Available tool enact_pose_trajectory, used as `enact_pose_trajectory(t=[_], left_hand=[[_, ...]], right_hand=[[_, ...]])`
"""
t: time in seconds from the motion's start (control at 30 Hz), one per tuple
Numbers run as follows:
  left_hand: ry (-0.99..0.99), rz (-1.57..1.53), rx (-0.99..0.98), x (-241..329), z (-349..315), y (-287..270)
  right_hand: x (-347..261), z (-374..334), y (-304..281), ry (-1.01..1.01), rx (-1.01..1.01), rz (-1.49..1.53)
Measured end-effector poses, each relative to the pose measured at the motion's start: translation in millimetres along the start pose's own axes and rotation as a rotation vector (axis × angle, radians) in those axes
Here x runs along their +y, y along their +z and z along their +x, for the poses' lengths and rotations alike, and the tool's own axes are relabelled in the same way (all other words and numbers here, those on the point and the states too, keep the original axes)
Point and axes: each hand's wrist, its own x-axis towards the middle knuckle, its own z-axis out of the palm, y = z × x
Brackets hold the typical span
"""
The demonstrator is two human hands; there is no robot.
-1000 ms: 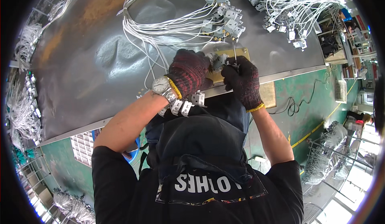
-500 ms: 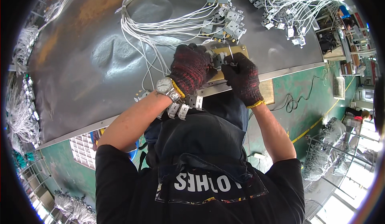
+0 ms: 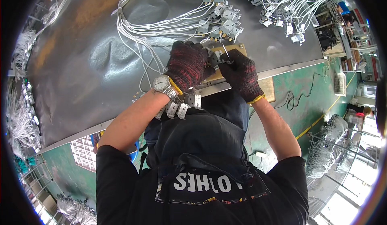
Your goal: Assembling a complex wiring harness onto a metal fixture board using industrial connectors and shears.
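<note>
Both my hands wear dark red-and-black knit gloves and work close together at the table's edge. My left hand is closed round a small grey metal-and-plastic switch-like block, held over a brass-coloured plate. My right hand pinches a thin metal rod-like tool right beside that block; its working end is hidden by the fingers. Several similar grey blocks on white wires hang over the table edge below my left wrist.
A bundle of white wires runs across the metal table to a cluster of grey blocks. A second wired cluster lies at the far right. Green floor with a black cable shows beyond the edge.
The view has shifted slightly, so the table and wires sit a little further left. Both hands keep their grip at the block, and the thin tool leans a little differently.
</note>
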Motion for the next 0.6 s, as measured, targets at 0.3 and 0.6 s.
enact_pose_trajectory(t=[0.3,0.6], left_hand=[[-0.030,-0.024,-0.105,3,-2,-3],[0.011,-0.076,0.018,2,-11,8]], right_hand=[[-2,1,0,-0.188,0.030,-0.155],[-3,-10,1,-0.192,-0.015,-0.144]])
